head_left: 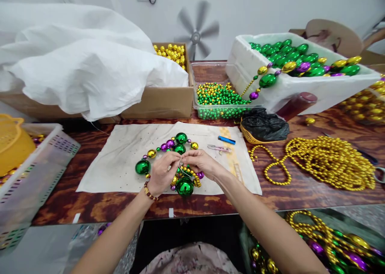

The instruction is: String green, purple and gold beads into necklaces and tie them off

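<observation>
Over a white cloth [120, 146], my left hand [164, 170] and my right hand [201, 162] meet fingertip to fingertip, both pinching a thin pale string [184, 170]. A bracelet circles my left wrist. Beneath and around the hands lies a strand of green, purple and gold beads, with a large green ball [142, 167] left of my left hand and another [184, 186] just below the fingers. A short run of small gold beads [197, 180] curls under my right hand. To the right on the cloth are a blue lighter [226, 140] and a small pink-handled tool [219, 148].
Behind the cloth stand a clear tub of small beads [222, 109], a foam box [288, 90] and a cardboard box [156, 101]. Gold bead chains [331, 162] and a black bag [264, 123] lie right. A plastic basket [57, 146] stands left.
</observation>
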Demonstrator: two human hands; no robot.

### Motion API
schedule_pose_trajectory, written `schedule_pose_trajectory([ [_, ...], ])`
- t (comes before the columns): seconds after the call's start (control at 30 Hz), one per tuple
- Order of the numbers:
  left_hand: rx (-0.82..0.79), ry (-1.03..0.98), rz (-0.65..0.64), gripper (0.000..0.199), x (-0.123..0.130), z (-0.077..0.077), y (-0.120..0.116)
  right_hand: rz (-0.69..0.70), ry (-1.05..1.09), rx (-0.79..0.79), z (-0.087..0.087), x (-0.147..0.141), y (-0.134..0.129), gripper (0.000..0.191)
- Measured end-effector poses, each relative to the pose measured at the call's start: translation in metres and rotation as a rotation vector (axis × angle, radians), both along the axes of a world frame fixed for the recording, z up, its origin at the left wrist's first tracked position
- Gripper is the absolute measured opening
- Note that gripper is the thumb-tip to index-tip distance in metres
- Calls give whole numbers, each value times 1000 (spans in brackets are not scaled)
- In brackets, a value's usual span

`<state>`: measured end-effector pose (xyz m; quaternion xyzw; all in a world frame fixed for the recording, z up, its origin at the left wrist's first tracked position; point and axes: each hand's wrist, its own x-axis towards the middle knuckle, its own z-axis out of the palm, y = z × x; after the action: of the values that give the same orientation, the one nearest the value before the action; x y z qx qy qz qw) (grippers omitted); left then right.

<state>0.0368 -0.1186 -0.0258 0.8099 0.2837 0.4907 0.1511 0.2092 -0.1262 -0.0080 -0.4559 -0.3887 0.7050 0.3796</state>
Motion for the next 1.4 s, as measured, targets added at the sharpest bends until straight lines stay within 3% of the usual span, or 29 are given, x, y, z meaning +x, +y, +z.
schedule_pose_trajectory([
  [0.23, -171, -49, 40, 12, -2, 7, -2, -16, -119, 154, 2, 7, 1, 16],
  [0.5, -216, -48, 23, 13, 0, 6, -4, 16, 62, 34, -6, 1, 3, 24],
  [0.7, -265, -108, 68, 12, -2, 9, -3, 17, -45, 121, -4, 13, 3, 18],
  [0.93, -244, -96, 34, 9, -3, 6, -3, 62, 135, 68, -6, 3, 4, 29],
  [1.07, -262, -99, 28, 10, -4, 7, -3, 91, 108, 57, -9, 7, 6, 27],
  [1.17, -274, -107, 37, 11, -5, 7, -2, 120, -50, 147, -10, 16, 8, 19],
  [1.3, -372, -139, 38, 11, -5, 5, -3, 80, -309, 384, -8, 32, 6, 6],
  [1.4, -567, -249, -21, 10, -3, 4, -5, -58, -235, 405, -3, 40, -1, 9],
])
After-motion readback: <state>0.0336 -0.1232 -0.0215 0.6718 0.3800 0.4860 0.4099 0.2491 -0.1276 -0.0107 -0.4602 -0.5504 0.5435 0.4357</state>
